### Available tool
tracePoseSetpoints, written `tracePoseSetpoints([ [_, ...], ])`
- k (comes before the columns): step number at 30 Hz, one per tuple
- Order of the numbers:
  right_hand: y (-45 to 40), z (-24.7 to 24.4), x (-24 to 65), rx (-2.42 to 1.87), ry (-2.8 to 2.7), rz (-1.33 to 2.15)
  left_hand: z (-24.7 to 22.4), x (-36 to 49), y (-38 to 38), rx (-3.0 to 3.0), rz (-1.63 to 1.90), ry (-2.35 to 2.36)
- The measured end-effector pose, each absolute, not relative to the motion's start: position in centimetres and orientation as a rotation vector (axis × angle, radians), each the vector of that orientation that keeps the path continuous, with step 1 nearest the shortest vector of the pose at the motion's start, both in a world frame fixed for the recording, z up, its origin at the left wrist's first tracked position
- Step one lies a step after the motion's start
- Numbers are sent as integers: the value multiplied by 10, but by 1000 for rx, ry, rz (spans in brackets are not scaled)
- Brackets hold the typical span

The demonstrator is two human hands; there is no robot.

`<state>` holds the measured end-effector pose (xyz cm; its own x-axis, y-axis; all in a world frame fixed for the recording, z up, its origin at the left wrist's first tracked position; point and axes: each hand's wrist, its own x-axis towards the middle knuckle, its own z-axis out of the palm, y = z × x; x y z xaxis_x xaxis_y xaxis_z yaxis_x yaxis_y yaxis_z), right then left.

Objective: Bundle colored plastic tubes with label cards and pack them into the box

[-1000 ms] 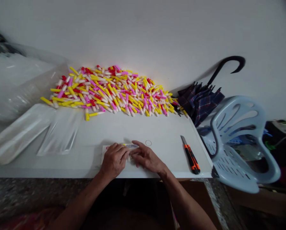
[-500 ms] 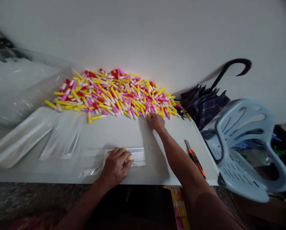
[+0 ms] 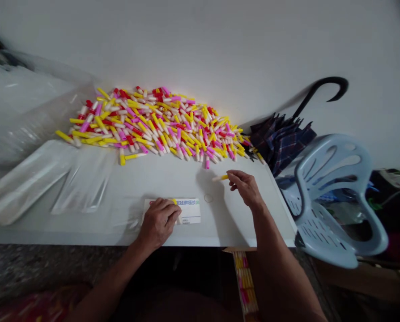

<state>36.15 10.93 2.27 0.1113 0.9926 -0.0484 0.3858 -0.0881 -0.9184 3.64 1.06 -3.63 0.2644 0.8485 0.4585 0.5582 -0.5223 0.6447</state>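
Observation:
A wide heap of short tubes, white with yellow, pink or red ends, lies along the back of the white table. Above the bare table top, my right hand pinches one yellow and white tube. My left hand rests on a white printed card near the front edge, its fingers closed around at least one tube, partly hidden, with yellow showing above them. A thin ring lies to the right of the card.
Clear plastic sleeves lie at left beside a large plastic bag. Right of the table are a folded umbrella and a light blue chair. A box of tubes is below the front edge.
My right hand has come away from the heap, back and to the right, with a tube in its fingers. The view has shifted slightly, and the orange cutter is hidden behind my right arm.

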Motion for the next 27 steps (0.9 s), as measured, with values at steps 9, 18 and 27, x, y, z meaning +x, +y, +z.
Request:
tracePoseSetpoints([
  [9,135,12,326,-2005,-1751,549,-37,38,10,2202,1135,1320],
  [18,85,-1,300,-2238,-1793,376,-41,38,11,2213,1150,1311],
  [27,118,-5,290,-2300,-1668,352,-38,39,8,2202,1146,1342],
])
